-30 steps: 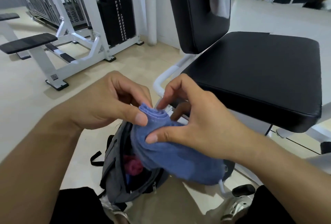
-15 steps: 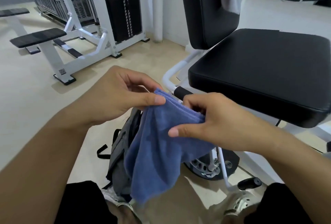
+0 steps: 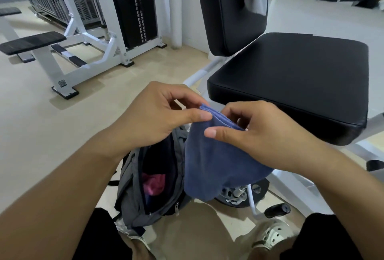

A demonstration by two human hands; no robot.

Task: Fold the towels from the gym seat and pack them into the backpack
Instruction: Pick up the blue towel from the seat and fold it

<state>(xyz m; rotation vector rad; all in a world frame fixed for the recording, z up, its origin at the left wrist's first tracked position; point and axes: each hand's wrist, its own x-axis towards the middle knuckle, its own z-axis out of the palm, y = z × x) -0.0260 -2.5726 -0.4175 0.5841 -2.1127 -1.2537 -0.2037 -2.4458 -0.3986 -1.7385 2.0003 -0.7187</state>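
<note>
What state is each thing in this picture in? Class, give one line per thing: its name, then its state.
Blue towel: folded, held in the air over the backpack, lower end hanging.
Backpack: on the floor, unzipped, mouth open.
Pink towel: already inside the backpack.
Left hand: pinches the towel's top edge.
Right hand: pinches the towel's top edge.
Seat: bare, no towel on it.

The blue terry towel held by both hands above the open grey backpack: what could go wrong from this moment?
1. The blue terry towel is pinched only at its top edge by the left hand and right hand; its lower part hangs loose and the fold may open.
2. The open grey backpack leans on the floor and its opening is narrow, so the towel might catch on the rim.
3. A pink cloth already lies inside and could block the way.
</note>
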